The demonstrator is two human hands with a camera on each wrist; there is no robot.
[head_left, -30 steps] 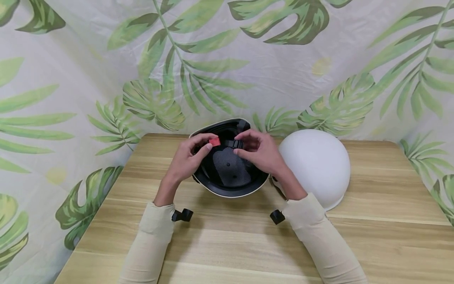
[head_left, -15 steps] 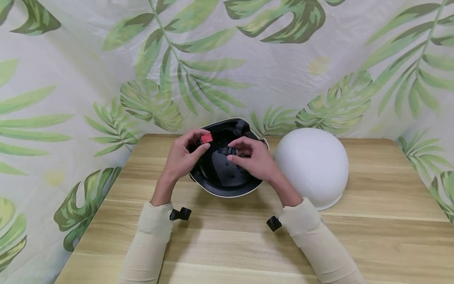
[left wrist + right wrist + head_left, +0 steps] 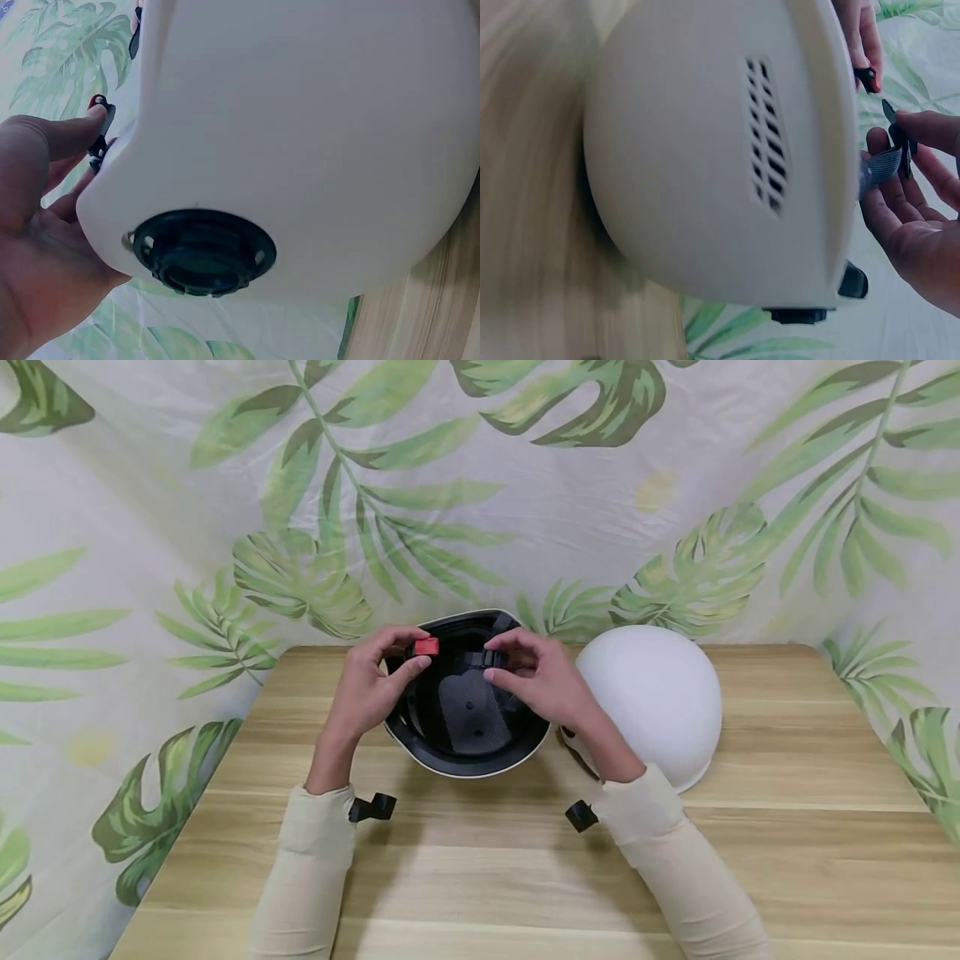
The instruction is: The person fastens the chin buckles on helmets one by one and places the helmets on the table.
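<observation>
An upturned white helmet (image 3: 465, 766) with a black padded inside rests on the table in the head view. Over its opening, my left hand (image 3: 367, 685) pinches the red buckle end (image 3: 427, 647) of a chin strap between thumb and fingers. Opposite it, my right hand (image 3: 551, 681) grips the black buckle end (image 3: 491, 658) on the other strap. A gap separates the two buckle halves. In the left wrist view the helmet's smooth shell (image 3: 315, 135) carries a round black fitting (image 3: 202, 251). Slotted vents (image 3: 766, 135) mark its side in the right wrist view.
A second white helmet (image 3: 652, 702) stands dome up to the right, partly behind my right forearm. The wooden table (image 3: 480, 885) ends at a leaf-printed cloth backdrop (image 3: 570, 527). Black wrist devices (image 3: 373, 807) stick out at the cuffs.
The buckle halves have drawn farther apart, the red one shifting left. My right hand dipped with the black half, then rose again. The whole head view has shifted slightly.
</observation>
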